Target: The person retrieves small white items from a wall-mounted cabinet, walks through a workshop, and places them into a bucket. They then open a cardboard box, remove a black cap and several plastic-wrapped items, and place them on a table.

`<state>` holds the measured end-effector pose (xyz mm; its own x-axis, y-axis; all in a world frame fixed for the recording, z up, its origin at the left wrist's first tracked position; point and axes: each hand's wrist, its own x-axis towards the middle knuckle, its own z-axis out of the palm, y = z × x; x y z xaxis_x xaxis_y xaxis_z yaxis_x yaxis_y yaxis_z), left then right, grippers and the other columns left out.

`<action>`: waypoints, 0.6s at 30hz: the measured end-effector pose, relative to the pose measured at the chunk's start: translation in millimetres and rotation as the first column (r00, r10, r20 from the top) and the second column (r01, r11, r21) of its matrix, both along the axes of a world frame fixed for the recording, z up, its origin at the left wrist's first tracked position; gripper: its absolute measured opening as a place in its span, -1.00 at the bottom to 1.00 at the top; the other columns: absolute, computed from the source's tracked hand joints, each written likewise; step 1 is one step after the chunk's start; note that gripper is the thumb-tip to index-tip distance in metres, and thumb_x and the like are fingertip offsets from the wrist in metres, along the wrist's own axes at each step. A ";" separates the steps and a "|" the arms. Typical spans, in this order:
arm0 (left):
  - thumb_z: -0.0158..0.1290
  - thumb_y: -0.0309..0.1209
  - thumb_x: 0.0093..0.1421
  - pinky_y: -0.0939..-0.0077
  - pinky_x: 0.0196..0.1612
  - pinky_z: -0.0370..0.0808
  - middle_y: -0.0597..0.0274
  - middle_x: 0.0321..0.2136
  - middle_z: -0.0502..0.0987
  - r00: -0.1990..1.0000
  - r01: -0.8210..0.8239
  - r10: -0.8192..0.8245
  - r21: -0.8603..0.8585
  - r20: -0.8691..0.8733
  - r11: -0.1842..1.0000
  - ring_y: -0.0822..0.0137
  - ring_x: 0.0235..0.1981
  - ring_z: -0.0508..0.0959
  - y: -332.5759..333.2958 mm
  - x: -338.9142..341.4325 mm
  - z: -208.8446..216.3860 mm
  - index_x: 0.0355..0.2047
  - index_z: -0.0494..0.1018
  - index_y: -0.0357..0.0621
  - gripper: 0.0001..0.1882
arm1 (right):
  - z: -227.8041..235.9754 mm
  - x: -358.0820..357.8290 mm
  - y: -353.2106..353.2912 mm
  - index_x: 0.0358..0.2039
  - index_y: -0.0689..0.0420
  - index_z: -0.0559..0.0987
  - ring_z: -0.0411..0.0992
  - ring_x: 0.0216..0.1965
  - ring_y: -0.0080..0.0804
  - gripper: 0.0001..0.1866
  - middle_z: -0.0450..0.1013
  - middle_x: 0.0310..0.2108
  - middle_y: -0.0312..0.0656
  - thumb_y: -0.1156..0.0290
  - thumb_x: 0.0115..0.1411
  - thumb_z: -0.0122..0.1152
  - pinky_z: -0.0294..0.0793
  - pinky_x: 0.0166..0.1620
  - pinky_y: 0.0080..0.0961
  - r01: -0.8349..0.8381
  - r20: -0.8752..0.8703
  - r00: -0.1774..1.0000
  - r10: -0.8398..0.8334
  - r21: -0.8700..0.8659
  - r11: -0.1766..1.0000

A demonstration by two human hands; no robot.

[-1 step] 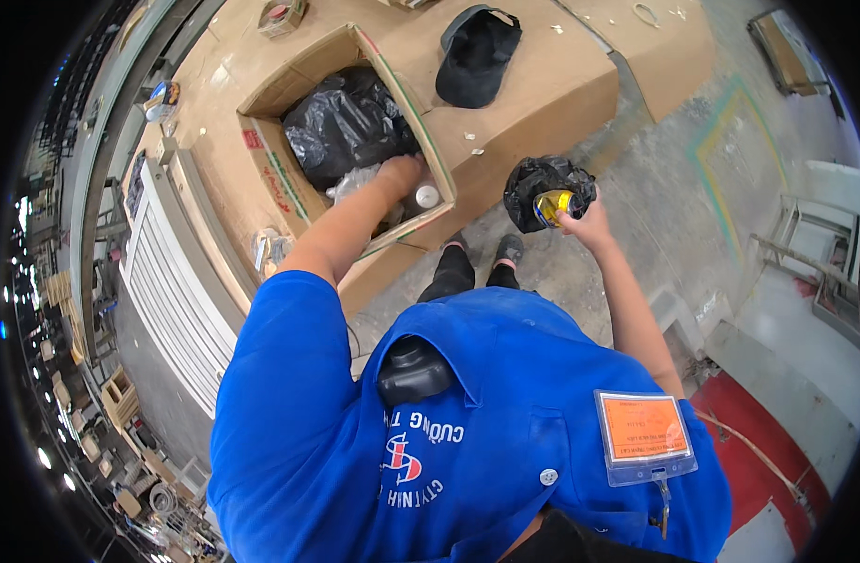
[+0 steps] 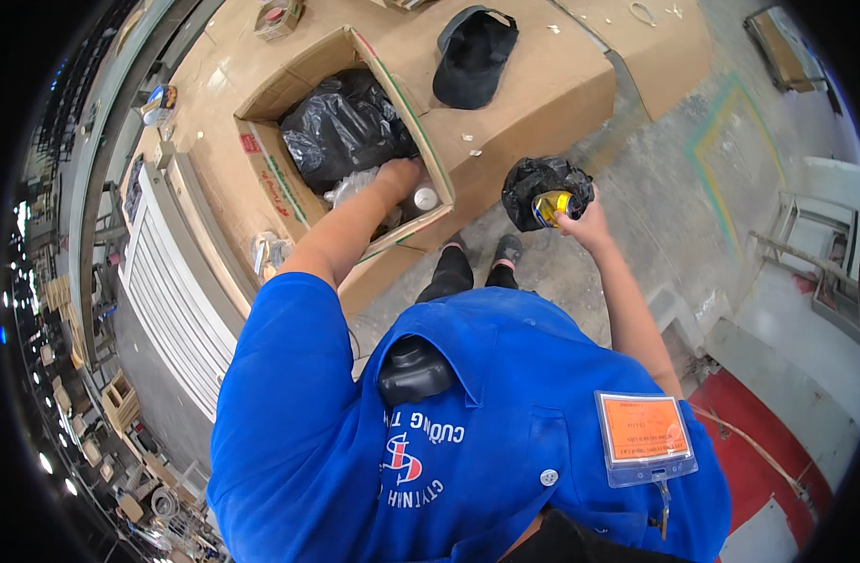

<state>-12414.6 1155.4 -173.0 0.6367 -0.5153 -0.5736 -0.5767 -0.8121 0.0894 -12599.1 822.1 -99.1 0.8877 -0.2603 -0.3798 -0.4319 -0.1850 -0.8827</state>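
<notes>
An open corrugated cardboard box (image 2: 289, 192), its flaps folded outward and edged with red and green print, is being shown in the upper left of the frame, resting on a broad cardboard-covered surface (image 2: 543, 84). A crumpled, glossy black plastic bag (image 2: 341, 127) is lying inside the box, with clear crinkled film (image 2: 350, 188) just below it and a small round white cap (image 2: 426, 198) near the box's lower right corner. The left hand (image 2: 397, 178) is being reached down into the box with the forearm extended from a blue sleeve; its fingers are being curled over the contents beside the white cap, though whether anything is being gripped cannot be told. At centre right of the frame, the right hand (image 2: 585, 220) is being held out over the rough grey concrete floor (image 2: 665, 188), closed around a shiny yellow cylindrical can (image 2: 552, 206) that is being partly wrapped in a second wrinkled black plastic bag (image 2: 533, 183). A soft black cap (image 2: 472, 56) with a curved brim is lying on the cardboard surface at the upper centre, well apart from both hands.
</notes>
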 end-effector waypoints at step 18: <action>0.05 -0.54 -0.01 0.58 -0.33 0.42 0.27 -0.50 0.50 0.848 -0.500 0.258 -0.861 -0.464 0.095 0.52 -0.45 0.47 -47.3 -41.0 243.2 -0.31 0.42 -0.27 -0.80 | 0.3 11.2 -12.9 0.16 -0.05 0.07 0.40 -0.18 -0.30 -0.23 0.29 -0.04 -0.08 0.37 -0.04 0.25 0.56 -0.42 -0.44 0.120 0.023 0.992 -0.125 0.163 0.979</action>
